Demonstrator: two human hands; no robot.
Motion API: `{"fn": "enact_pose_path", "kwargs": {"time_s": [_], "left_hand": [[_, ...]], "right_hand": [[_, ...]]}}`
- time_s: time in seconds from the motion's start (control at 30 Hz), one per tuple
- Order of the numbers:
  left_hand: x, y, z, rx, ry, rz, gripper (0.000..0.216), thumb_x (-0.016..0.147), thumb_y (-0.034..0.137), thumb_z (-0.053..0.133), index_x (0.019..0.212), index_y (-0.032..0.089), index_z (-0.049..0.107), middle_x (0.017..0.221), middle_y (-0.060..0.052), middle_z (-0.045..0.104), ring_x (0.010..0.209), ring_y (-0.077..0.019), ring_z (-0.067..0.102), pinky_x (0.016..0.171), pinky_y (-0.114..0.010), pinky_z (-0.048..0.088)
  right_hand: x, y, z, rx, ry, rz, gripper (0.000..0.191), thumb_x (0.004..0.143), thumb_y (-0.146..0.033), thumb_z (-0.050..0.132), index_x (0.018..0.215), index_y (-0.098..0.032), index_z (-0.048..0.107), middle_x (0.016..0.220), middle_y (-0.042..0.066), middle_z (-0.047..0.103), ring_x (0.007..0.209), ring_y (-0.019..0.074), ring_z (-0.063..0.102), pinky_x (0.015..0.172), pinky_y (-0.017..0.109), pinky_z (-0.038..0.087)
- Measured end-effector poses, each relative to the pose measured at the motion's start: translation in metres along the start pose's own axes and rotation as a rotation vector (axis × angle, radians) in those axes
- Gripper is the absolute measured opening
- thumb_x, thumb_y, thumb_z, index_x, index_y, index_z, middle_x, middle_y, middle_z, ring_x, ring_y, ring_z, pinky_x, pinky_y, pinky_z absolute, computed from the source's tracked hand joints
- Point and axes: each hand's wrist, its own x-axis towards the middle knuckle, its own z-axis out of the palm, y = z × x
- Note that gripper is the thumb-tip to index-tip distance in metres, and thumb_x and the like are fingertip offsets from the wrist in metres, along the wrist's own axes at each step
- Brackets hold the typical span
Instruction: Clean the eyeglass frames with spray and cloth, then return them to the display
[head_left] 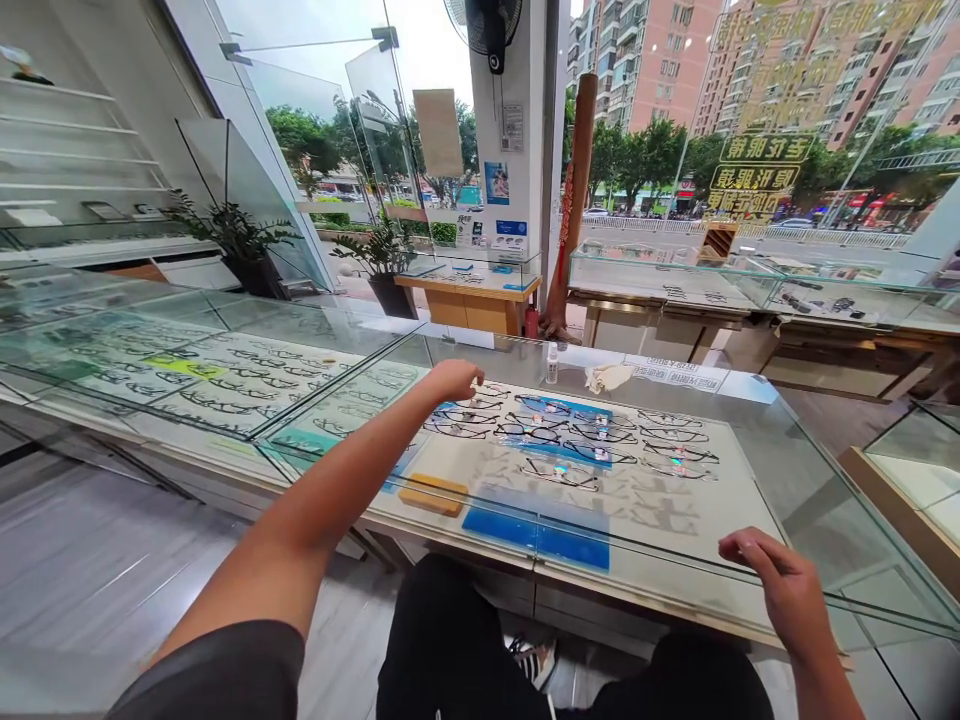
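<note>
My left hand [454, 380] reaches forward over the glass display counter [750, 420], its fingers curled down at the far left end of the rows of eyeglasses [531, 428]. Whatever may be in those fingers is too small to make out. Several dark-framed pairs stand in rows, some over a blue sheet [611, 430], with one pair of eyeglasses [559, 474] in front of the others. At the counter's near right edge is my right hand [780, 575], its fingers curled together with nothing visible in them.
A small clear bottle [552, 363] and a crumpled pale cloth [608, 377] rest toward the counter's far side. Inside the case show a yellow-orange block [433, 494] and a blue panel [536, 535]. More eyeglasses [232, 380] fill the case at left. My legs [450, 640] are close below.
</note>
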Motion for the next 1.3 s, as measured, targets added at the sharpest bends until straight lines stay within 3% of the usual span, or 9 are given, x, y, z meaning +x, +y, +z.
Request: {"fn": "enact_pose_path", "kwargs": {"time_s": [0.1, 0.3, 0.4, 0.63, 0.8, 0.9, 1.0, 1.17, 1.3], "left_hand": [[0.016, 0.002, 0.0, -0.011, 0.022, -0.022, 0.045, 0.091, 0.032, 0.063, 0.134, 0.026, 0.075, 0.124, -0.016, 0.079, 0.114, -0.0337, 0.073, 0.097, -0.039, 0.055], [0.04, 0.002, 0.005, -0.061, 0.009, -0.033, 0.026, 0.085, 0.035, 0.069, 0.103, 0.025, 0.086, 0.112, -0.016, 0.081, 0.103, -0.0323, 0.075, 0.092, -0.036, 0.055], [0.044, -0.002, 0.007, -0.092, 0.026, -0.031, 0.024, 0.081, 0.036, 0.071, 0.097, 0.024, 0.086, 0.109, -0.015, 0.082, 0.099, -0.0311, 0.075, 0.088, -0.035, 0.054], [0.034, -0.024, -0.006, -0.231, 0.135, -0.089, 0.025, 0.079, 0.044, 0.072, 0.088, 0.025, 0.084, 0.095, -0.012, 0.081, 0.088, -0.0269, 0.07, 0.077, -0.03, 0.048], [0.013, -0.026, -0.03, -0.416, 0.319, -0.106, 0.042, 0.091, 0.056, 0.06, 0.096, 0.021, 0.082, 0.079, -0.007, 0.073, 0.075, -0.0213, 0.064, 0.067, -0.03, 0.041], [0.005, 0.002, -0.045, -0.702, 0.533, -0.049, 0.045, 0.09, 0.06, 0.063, 0.092, 0.018, 0.078, 0.071, -0.003, 0.064, 0.069, -0.0174, 0.055, 0.065, -0.029, 0.038], [0.004, 0.055, -0.062, -1.135, 0.654, 0.111, 0.041, 0.083, 0.057, 0.076, 0.084, 0.017, 0.075, 0.066, 0.0, 0.058, 0.064, -0.014, 0.049, 0.062, -0.027, 0.036], [0.017, 0.165, -0.074, -1.611, 0.639, 0.37, 0.042, 0.074, 0.054, 0.09, 0.078, 0.017, 0.071, 0.084, -0.002, 0.069, 0.082, -0.0155, 0.062, 0.078, -0.029, 0.051], [0.023, 0.217, -0.059, -1.893, 0.526, 0.37, 0.049, 0.071, 0.06, 0.092, 0.084, 0.017, 0.071, 0.091, -0.004, 0.073, 0.087, -0.0154, 0.064, 0.086, -0.03, 0.053]], "right_hand": [[-0.002, -0.001, 0.002, 0.026, 0.005, -0.004, 0.043, 0.087, -0.059, 0.075, 0.073, -0.02, 0.084, 0.08, 0.01, 0.08, 0.074, 0.0263, 0.078, 0.07, 0.03, 0.07], [-0.003, -0.007, 0.006, 0.029, 0.022, -0.053, 0.044, 0.089, -0.059, 0.073, 0.072, -0.02, 0.083, 0.078, 0.01, 0.079, 0.073, 0.0261, 0.077, 0.07, 0.032, 0.07], [-0.002, -0.011, 0.007, 0.024, 0.012, -0.042, 0.046, 0.089, -0.061, 0.072, 0.07, -0.02, 0.082, 0.077, 0.011, 0.078, 0.072, 0.0276, 0.077, 0.069, 0.034, 0.07], [-0.002, -0.014, 0.006, 0.034, 0.012, -0.027, 0.047, 0.088, -0.063, 0.072, 0.07, -0.021, 0.083, 0.074, 0.011, 0.075, 0.068, 0.028, 0.073, 0.064, 0.036, 0.067], [-0.001, -0.015, 0.007, 0.048, -0.013, -0.01, 0.047, 0.09, -0.062, 0.069, 0.07, -0.022, 0.082, 0.069, 0.009, 0.07, 0.064, 0.0246, 0.067, 0.06, 0.035, 0.063], [0.011, -0.031, 0.014, 0.044, -0.063, -0.024, 0.05, 0.092, -0.062, 0.066, 0.068, -0.021, 0.08, 0.067, 0.007, 0.068, 0.063, 0.0231, 0.066, 0.061, 0.034, 0.061], [0.04, -0.065, 0.034, 0.022, -0.161, -0.106, 0.047, 0.094, -0.059, 0.067, 0.07, -0.021, 0.08, 0.069, 0.007, 0.07, 0.068, 0.0226, 0.067, 0.064, 0.033, 0.058], [0.125, -0.128, 0.099, 0.098, -0.148, -0.248, 0.043, 0.091, -0.057, 0.069, 0.069, -0.021, 0.077, 0.07, 0.007, 0.071, 0.066, 0.0207, 0.064, 0.064, 0.034, 0.055], [0.178, -0.136, 0.145, 0.107, -0.164, -0.273, 0.041, 0.087, -0.056, 0.072, 0.066, -0.02, 0.077, 0.066, 0.005, 0.071, 0.066, 0.0194, 0.063, 0.07, 0.034, 0.054]]}}
